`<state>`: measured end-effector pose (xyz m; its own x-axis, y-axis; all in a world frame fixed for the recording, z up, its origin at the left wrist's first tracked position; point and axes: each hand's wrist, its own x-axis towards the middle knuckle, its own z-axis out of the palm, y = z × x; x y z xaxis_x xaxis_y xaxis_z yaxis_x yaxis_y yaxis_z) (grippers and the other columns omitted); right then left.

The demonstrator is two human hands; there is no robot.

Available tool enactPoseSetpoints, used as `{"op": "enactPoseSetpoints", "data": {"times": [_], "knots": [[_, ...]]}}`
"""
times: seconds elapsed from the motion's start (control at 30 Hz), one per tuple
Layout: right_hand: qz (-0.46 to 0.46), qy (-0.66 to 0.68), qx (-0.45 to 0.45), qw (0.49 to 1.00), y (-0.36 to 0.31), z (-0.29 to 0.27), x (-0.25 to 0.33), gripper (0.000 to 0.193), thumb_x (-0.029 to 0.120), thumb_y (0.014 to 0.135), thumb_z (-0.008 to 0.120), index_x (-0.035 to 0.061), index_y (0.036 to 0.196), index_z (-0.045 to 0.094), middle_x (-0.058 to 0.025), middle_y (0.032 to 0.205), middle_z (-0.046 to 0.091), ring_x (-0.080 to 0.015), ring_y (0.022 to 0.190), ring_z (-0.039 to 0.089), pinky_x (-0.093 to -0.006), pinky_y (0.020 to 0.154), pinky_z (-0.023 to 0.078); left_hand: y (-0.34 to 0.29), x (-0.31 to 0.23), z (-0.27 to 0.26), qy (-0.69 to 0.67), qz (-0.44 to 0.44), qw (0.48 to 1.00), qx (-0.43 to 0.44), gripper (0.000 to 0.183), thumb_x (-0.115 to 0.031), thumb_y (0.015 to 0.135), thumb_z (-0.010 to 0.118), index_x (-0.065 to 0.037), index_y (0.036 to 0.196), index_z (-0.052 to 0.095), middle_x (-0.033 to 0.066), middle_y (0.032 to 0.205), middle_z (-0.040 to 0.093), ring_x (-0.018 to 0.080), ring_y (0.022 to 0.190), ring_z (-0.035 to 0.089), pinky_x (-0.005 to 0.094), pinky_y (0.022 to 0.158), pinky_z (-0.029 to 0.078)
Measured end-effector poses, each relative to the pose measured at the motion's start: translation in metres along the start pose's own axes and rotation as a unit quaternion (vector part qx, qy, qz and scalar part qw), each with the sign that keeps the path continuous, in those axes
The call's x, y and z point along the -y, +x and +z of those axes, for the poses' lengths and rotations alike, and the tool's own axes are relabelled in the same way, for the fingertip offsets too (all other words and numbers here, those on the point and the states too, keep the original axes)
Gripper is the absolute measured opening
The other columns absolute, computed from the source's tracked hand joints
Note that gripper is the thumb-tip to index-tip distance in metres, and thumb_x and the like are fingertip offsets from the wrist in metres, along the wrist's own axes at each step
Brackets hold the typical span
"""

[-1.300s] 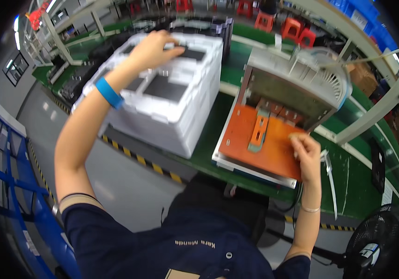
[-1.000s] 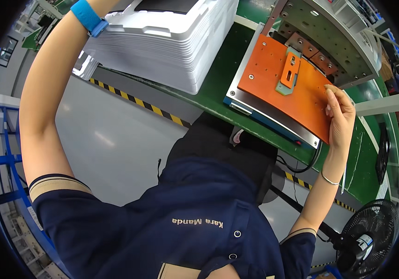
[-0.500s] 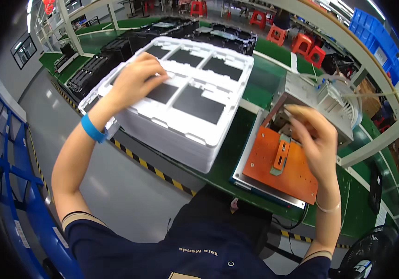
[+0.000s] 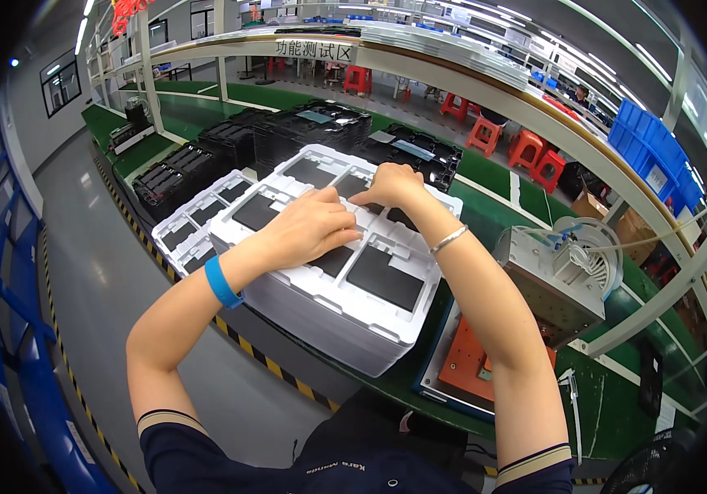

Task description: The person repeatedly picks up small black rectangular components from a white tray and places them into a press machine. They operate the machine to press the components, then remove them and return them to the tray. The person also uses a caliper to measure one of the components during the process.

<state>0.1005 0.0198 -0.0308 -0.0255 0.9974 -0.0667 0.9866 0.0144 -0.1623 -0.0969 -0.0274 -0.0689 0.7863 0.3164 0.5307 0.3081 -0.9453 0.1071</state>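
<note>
A stack of white molded trays stands on the green bench, its top tray holding flat black rectangular panels in separate compartments. Over the middle of that tray is my left hand, fingers curled toward the thumb; whatever they may hold is hidden. Just beyond it, my right hand reaches down at a far compartment with its thumb stretched leftward. The other right fingertips are bent down and partly hidden, so I cannot see what they grip. A black panel lies in the far left compartment.
Another white tray with black panels sits to the left. Black trays are stacked behind. At right are an orange plate fixture, partly behind my right forearm, a metal device and a caliper-like tool. A shelf beam crosses above.
My right hand has moved from over the orange fixture to the white tray, beside my left hand. My left hand has shifted right across the tray. The view has tilted up.
</note>
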Motion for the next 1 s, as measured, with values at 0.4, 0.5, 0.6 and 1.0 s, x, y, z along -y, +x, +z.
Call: {"op": "enactPoseSetpoints", "data": {"times": [0.4, 0.5, 0.6, 1.0], "knots": [[-0.120, 0.181, -0.375, 0.901, -0.061, -0.021, -0.023, 0.031, 0.009, 0.074, 0.078, 0.0083, 0.101, 0.063, -0.0145, 0.089, 0.070, -0.0330, 0.085, 0.068, -0.0390, 0.076, 0.052, 0.008, -0.005, -0.009, 0.177, 0.095, 0.973, -0.118, 0.031, -0.030, 0.081, 0.071, -0.007, 0.062, 0.061, 0.0024, 0.061, 0.056, 0.0228, 0.076, 0.053, 0.0421, 0.097, 0.042], [-0.178, 0.216, -0.397, 0.874, -0.130, -0.037, -0.060, 0.033, 0.007, 0.077, 0.076, 0.0063, 0.105, 0.058, -0.0108, 0.077, 0.061, -0.0223, 0.065, 0.055, -0.0316, 0.064, 0.046, 0.025, -0.013, -0.023, 0.212, 0.092, 0.967, -0.112, 0.032, -0.033, 0.080, 0.071, -0.009, 0.062, 0.062, 0.0026, 0.060, 0.055, 0.0233, 0.074, 0.052, 0.0418, 0.093, 0.042], [-0.136, 0.226, -0.330, 0.907, -0.217, -0.034, -0.099, 0.032, 0.009, 0.076, 0.078, 0.0018, 0.104, 0.063, -0.0032, 0.082, 0.062, -0.0088, 0.073, 0.052, -0.0254, 0.068, 0.046, 0.068, -0.022, -0.016, 0.133, 0.101, 0.981, -0.100, 0.036, -0.033, 0.087, 0.066, -0.007, 0.062, 0.062, 0.0036, 0.060, 0.053, 0.0243, 0.072, 0.049, 0.0386, 0.085, 0.041], [0.149, 0.326, -0.173, 0.917, -0.354, 0.081, -0.205, 0.026, 0.003, 0.076, 0.078, -0.0010, 0.101, 0.072, -0.0095, 0.095, 0.067, -0.0189, 0.083, 0.063, -0.0310, 0.075, 0.050, 0.120, -0.056, 0.036, 0.036, 0.057, 0.996, -0.050, 0.027, -0.026, 0.080, 0.072, -0.003, 0.084, 0.058, 0.0154, 0.091, 0.057, 0.0374, 0.089, 0.052, 0.0458, 0.084, 0.042]]}}
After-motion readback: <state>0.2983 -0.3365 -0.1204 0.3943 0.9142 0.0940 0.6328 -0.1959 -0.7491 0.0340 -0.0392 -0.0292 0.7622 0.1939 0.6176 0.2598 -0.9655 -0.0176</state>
